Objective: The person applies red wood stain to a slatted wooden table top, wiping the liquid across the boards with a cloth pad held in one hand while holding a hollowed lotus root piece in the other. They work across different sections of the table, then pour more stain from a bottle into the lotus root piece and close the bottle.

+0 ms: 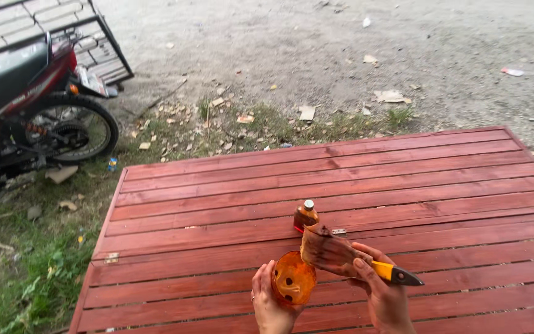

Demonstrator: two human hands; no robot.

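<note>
My left hand [269, 304] grips a small orange plastic cup [293, 279], tilted so its stained inside faces me. My right hand [383, 295] holds a wide paintbrush [332, 250] by its yellow and black handle, the reddish-brown bristles pointing left and resting just above the cup's rim. Just behind the brush, a small amber bottle [305, 216] with a pale cap stands upright on the red-stained slatted wooden panel [217, 204].
The panel lies flat on grass and dirt, with small metal hinges [112, 258] near its left edge. A red motorcycle [29, 105] with a rear metal rack is parked at the upper left. Scraps of paper and wood litter the gravel ground beyond.
</note>
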